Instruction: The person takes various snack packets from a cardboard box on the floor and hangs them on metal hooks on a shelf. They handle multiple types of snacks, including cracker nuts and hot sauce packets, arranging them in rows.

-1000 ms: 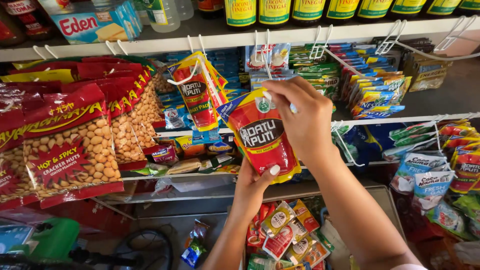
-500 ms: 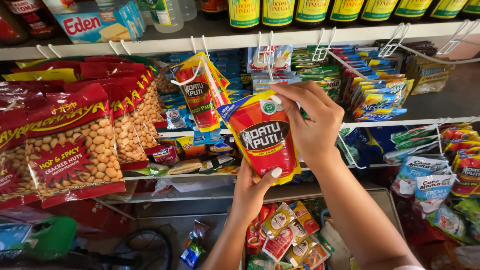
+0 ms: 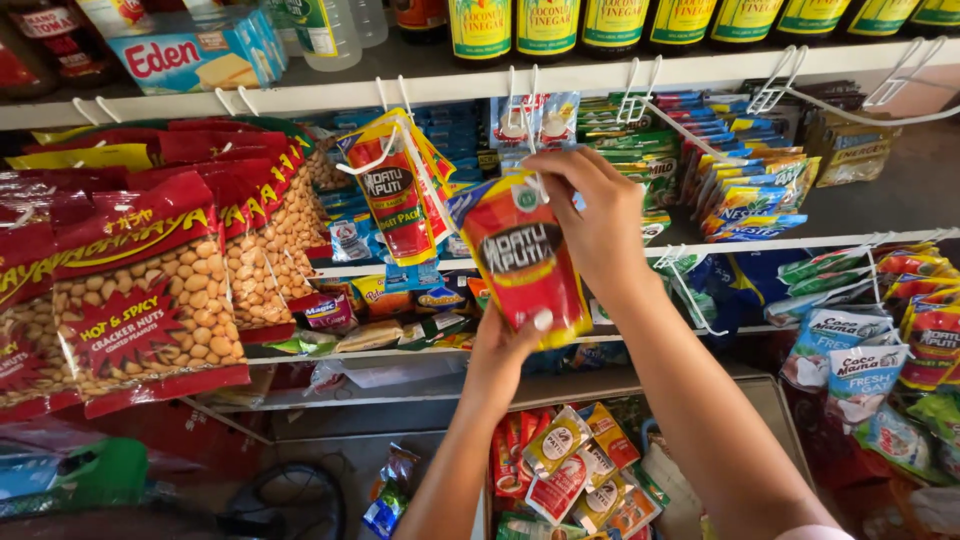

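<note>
Fingers of the right hand [image 3: 590, 215] pinch the top of a red and yellow plastic sauce pouch [image 3: 528, 265] at a white wire hook [image 3: 527, 120] under the shelf edge, while the left hand [image 3: 510, 345] grips its bottom to steady it.

Top edge of the red pouch [image 3: 525, 265] hidden behind the right hand [image 3: 590, 225]; hole and hook [image 3: 528, 105] contact impossible to tell. Lower corner covered by the left hand [image 3: 505, 345], fingers [image 3: 541, 320] mostly behind the pouch. Bottles [image 3: 545, 25] along the upper edge cut off at the necks. Peanut bags [image 3: 110, 300] cropped at the left edge. Sachets [image 3: 565, 465] at the bottom cut off. Right forearm [image 3: 720, 440] cropped lower right.
</note>
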